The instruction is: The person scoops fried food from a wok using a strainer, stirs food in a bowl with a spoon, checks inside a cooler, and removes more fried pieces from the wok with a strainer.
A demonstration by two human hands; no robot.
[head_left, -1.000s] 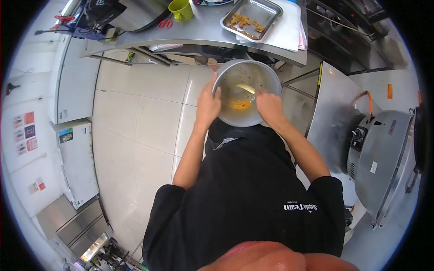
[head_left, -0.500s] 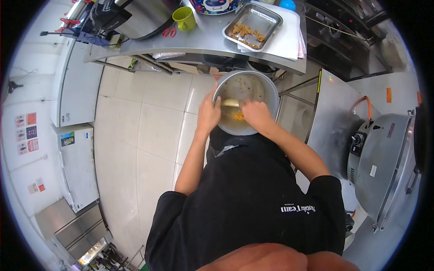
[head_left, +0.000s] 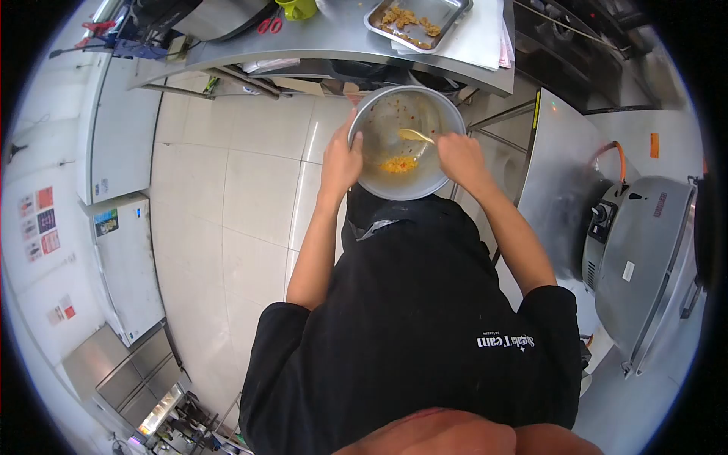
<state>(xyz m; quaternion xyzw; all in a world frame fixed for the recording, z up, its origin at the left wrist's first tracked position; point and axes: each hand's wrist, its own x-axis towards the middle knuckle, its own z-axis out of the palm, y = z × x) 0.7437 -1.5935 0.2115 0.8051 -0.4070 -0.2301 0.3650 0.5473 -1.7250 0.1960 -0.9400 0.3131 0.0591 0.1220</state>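
Note:
A round metal bowl [head_left: 444,173] is held in front of my body, tilted so its inside shows. My left hand [head_left: 343,161] grips its left rim, thumb over the edge. In my right hand [head_left: 459,158] is the handle of a pale yellowish spoon [head_left: 413,135], its head over the inside of the bowl. Orange-yellow food bits [head_left: 399,164] lie in a small heap at the near side of the bowl, and darker specks cling to the far wall.
Beyond the bowl runs a steel counter [head_left: 326,57] with a metal tray [head_left: 455,17] of brown fried pieces, red scissors [head_left: 270,23] and a green cup [head_left: 298,7]. A steel surface [head_left: 557,174] with a grey lidded appliance [head_left: 641,265] stands at right. White chest freezers [head_left: 125,265] line the left.
My right hand has moved right and up, drawing the spoon away from the left rim and uncovering the food heap. The counter sits higher in view.

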